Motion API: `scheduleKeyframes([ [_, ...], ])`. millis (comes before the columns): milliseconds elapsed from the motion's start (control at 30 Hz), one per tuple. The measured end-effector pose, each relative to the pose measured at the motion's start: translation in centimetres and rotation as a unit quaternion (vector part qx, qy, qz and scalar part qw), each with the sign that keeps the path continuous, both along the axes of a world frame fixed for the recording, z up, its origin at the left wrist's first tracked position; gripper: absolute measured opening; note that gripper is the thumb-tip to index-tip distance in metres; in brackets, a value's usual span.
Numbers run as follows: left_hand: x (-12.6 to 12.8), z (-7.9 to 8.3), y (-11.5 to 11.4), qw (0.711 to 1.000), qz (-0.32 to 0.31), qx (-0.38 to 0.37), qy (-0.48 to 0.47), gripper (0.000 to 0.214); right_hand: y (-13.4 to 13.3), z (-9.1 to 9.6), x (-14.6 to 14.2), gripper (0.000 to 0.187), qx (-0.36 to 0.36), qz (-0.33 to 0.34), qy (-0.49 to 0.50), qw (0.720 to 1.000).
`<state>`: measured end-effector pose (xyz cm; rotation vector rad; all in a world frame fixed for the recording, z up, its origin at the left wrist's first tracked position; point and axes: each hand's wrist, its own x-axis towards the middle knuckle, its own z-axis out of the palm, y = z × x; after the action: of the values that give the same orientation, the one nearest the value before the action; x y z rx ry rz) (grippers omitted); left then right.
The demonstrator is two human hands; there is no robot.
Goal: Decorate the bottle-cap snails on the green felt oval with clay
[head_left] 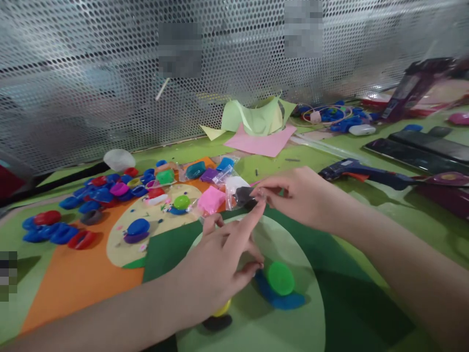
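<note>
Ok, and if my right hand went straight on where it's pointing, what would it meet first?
Probably the dark packet, just ahead of your right hand, which may be touching it. Your left hand has its index fingertip close too; depth is unclear.

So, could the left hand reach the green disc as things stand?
Probably yes: the left hand is close to the green disc, whose face is uncovered; only part of the blue strip lies between, looking flat.

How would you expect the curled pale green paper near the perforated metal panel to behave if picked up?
The paper would probably flop, since it bends into a loose arch. It looks light for its size, judging by its thin edges, and may crease easily.
</note>
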<state>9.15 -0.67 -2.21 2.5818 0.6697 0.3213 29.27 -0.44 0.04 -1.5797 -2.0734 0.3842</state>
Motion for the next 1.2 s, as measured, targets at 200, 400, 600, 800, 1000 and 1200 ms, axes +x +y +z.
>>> scheduleKeyframes([
  [200, 0.2, 0.2, 0.0, 1.000, -0.020, 0.016, 0.017, 0.091, -0.1, 0.3, 0.0, 0.020, 0.002, -0.003, -0.006, 1.000],
  [400, 0.5, 0.1, -0.1, 0.998, -0.024, 0.047, 0.036, 0.089, -0.1, 0.4, 0.0, 0.021, 0.000, -0.003, -0.012, 1.000],
  [600, 0.4, 0.2, -0.3, 0.998, -0.027, 0.037, 0.037, 0.087, -0.1, 0.2, 0.0, 0.021, -0.002, -0.002, -0.014, 1.000],
  [800, 0.2, 0.3, -0.3, 0.996, -0.034, 0.057, 0.055, 0.089, -0.2, 0.4, 0.0, 0.020, -0.014, 0.012, -0.005, 1.000],
  [1000, -0.1, 0.6, -0.3, 0.994, -0.044, 0.070, 0.076, 0.083, -0.3, 0.3, 0.0, 0.019, -0.013, 0.019, -0.004, 1.000],
  [1200, -0.7, 1.2, -0.4, 0.991, -0.050, 0.098, 0.074, 0.083, -0.2, 0.4, 0.0, 0.019, -0.028, 0.026, -0.009, 0.999],
])
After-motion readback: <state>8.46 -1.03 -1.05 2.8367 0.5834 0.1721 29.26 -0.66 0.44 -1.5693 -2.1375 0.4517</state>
